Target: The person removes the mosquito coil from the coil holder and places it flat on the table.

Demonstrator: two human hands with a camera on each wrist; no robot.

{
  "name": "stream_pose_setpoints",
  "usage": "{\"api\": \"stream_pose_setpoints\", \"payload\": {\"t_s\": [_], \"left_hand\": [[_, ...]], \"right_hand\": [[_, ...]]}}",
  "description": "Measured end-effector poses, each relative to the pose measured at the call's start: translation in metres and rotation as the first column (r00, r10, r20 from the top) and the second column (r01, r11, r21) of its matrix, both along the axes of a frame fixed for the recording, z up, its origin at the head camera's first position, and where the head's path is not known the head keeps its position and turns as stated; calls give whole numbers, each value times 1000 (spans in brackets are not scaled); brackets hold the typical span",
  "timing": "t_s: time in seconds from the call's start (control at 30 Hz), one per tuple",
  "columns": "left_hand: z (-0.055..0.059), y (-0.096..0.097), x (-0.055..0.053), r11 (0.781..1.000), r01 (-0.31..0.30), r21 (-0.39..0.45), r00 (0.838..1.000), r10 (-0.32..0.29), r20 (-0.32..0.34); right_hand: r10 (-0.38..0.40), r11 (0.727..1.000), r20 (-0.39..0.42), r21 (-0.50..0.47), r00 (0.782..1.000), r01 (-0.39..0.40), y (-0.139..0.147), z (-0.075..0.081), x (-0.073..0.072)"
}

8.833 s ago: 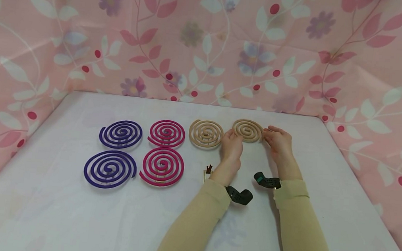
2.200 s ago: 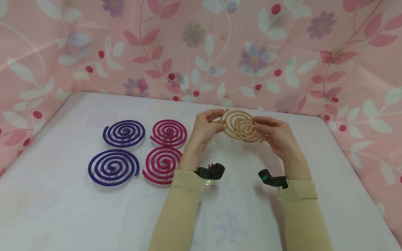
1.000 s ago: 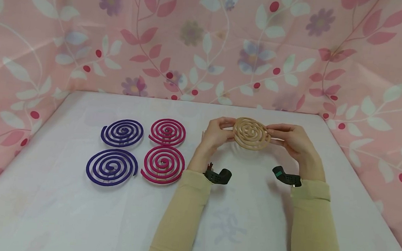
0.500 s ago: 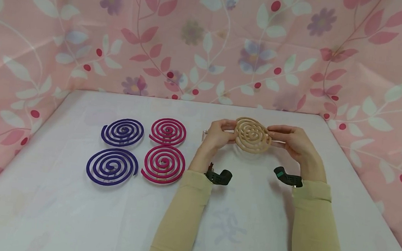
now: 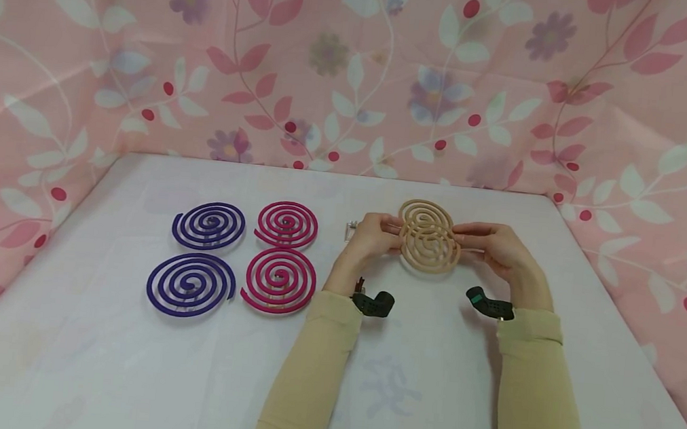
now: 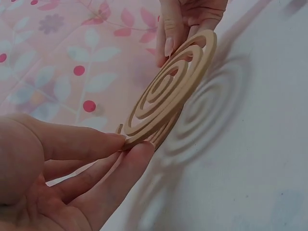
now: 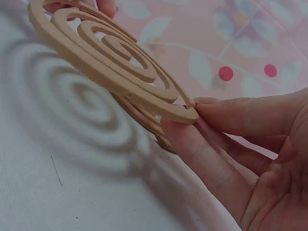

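Note:
Both hands hold a tan mosquito coil (image 7: pixel 139 98) level between them, above the white table. My left hand (image 5: pixel 368 238) pinches its left rim with thumb and fingers; my right hand (image 5: pixel 502 249) pinches the right rim by the coil's outer end. In the head view a second tan coil (image 5: pixel 424 216) lies just behind, and the held one overlaps its near part. Part of that second coil shows beneath the held one in the right wrist view. The held coil casts a spiral shadow (image 6: pixel 199 110) on the table.
Left of the hands are two pink coils (image 5: pixel 280 281) and two purple coils (image 5: pixel 190 285), each pair one behind the other. A small metal stand (image 5: pixel 349 228) stands beside my left hand. A reddish-brown piece (image 5: pixel 360 285) is partly hidden behind the left wrist.
The left tan coil was lifted off its place, baring a metal stand, and carried right over the other tan coil. In the last second both hands brought it nearer the person.

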State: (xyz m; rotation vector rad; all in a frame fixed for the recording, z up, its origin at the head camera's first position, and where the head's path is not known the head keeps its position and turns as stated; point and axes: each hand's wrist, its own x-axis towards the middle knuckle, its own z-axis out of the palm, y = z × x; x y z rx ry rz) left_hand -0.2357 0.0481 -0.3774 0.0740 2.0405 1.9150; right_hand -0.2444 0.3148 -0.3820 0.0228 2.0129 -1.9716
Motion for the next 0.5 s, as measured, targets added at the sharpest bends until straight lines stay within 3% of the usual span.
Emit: {"api": "stream_pose_setpoints", "payload": {"t_s": [0.5], "left_hand": [[-6,-5,-1,996,92,-3,996,-92,12]], "right_hand": [[33,999,51,36,998,-35,0,-4,2]]}}
